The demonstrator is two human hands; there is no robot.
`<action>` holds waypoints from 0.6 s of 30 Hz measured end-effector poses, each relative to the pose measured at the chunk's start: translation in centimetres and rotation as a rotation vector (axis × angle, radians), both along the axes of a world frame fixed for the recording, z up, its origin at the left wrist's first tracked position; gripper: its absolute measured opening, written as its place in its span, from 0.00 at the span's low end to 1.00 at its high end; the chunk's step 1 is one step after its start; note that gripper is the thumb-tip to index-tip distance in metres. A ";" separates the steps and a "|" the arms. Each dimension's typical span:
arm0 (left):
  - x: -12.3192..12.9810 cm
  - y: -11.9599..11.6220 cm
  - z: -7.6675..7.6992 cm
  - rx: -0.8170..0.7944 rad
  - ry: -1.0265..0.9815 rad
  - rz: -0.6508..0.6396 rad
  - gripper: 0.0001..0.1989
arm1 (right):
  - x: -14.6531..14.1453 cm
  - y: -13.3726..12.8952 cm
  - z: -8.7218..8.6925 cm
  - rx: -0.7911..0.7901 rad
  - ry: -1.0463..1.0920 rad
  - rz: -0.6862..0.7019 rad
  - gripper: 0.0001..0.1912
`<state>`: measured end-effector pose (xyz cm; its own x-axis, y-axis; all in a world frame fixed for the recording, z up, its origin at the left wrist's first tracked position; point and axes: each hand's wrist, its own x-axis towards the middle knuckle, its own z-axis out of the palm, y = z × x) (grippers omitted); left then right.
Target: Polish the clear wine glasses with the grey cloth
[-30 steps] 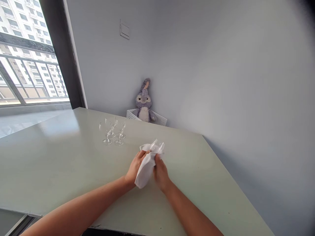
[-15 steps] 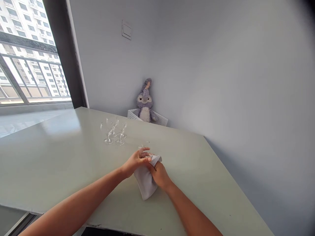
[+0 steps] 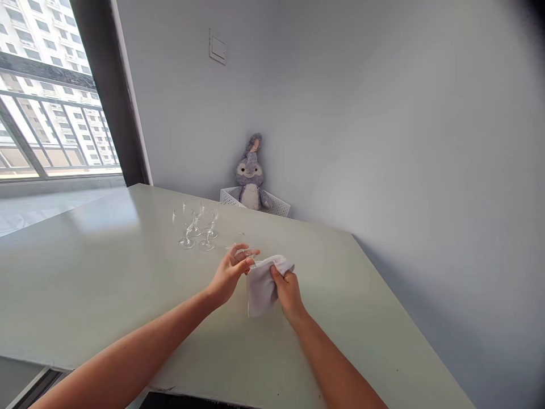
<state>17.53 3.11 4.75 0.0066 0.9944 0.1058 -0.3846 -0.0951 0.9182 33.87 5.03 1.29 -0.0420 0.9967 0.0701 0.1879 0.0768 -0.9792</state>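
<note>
My left hand [image 3: 232, 271] is closed around a clear stemmed glass [image 3: 240, 240], tilted and mostly hidden by the fingers. Right beside it, a light grey cloth [image 3: 261, 289] hangs from my right hand [image 3: 289, 289], which pinches its upper part. The cloth's left edge lies close to the glass; whether they touch I cannot tell. Farther back and to the left, several clear stemmed glasses [image 3: 186, 243] stand upright in a close group on the pale green table [image 3: 106, 284].
Behind the table's far edge, a purple plush rabbit [image 3: 250, 196] sits in a white perforated basket [image 3: 279, 207] in the wall corner. A light switch [image 3: 218, 49] is on the wall. At the left is a window [image 3: 51, 113] with a railing outside.
My hands have moved apart a little. The right hand has drawn the cloth up and to the right, away from the glass, while the left hand with the glass has shifted slightly left.
</note>
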 end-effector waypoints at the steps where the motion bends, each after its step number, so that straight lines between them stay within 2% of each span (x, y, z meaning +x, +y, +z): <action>1: 0.0 0.0 0.1 0.010 -0.029 0.008 0.23 | 0.0 0.2 -0.1 -0.030 0.083 -0.035 0.19; 2: 0.0 0.0 0.2 0.017 -0.054 0.012 0.23 | 0.0 0.4 -0.2 -0.051 0.126 -0.059 0.18; 4: 0.0 0.1 0.3 0.025 -0.073 0.013 0.22 | -0.2 0.3 -0.4 -0.057 0.051 -0.027 0.15; 7: -0.1 0.4 0.0 0.043 -0.046 0.023 0.23 | -0.8 -0.4 -0.5 0.052 -0.341 0.140 0.10; 10: -0.7 0.8 -0.1 0.111 0.003 0.130 0.23 | -0.8 -1.1 -0.2 0.272 -0.704 0.217 0.07; 13: -1.7 1.2 0.1 0.179 0.100 0.283 0.24 | 0.1 -1.1 0.8 0.351 -0.779 0.303 0.11; 15: -2.1 1.1 0.5 0.189 0.182 0.342 0.24 | 0.9 -0.8 1.6 0.291 -0.699 0.257 0.13; 18: -1.8 0.6 0.8 0.196 0.286 0.347 0.24 | 1.4 -0.6 2.6 0.315 -0.542 -0.012 0.15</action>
<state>15.72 3.70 5.59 -0.2659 0.9046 0.3331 -0.0347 -0.3543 0.9345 35.27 4.41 3.88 -0.1424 0.9324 0.3322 0.6544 0.3405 -0.6752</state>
